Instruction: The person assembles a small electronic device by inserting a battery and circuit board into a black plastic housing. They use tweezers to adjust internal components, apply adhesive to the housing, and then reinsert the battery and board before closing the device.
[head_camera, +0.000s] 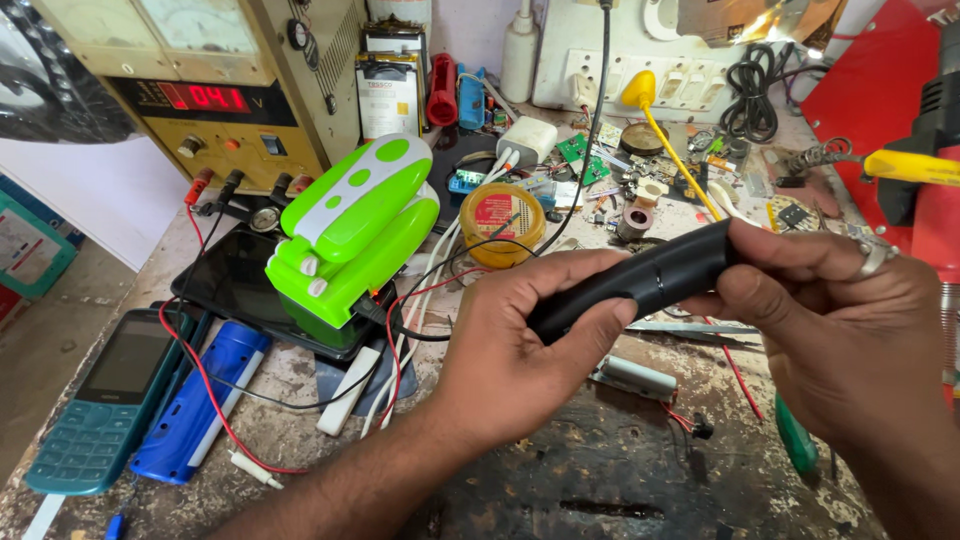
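Both my hands hold a black, slightly curved cylindrical device (640, 280) over the workbench. My left hand (520, 340) grips its near, lower end, thumb across the body. My right hand (840, 320), with a ring on one finger, closes over its far, upper end. Under the device lie a small grey cylinder part (635, 378) with a red wire, and a flat metal tool (690, 328). A green and white lamp (355, 230) stands left of my left hand on a dark slab.
A bench power supply (210, 90) with a red digit display stands at back left, with red and black leads trailing forward. A teal keypad phone (95, 405) and blue torch (200, 400) lie at front left. A yellow round tin (500, 222), charger, circuit bits and switchboard fill the back.
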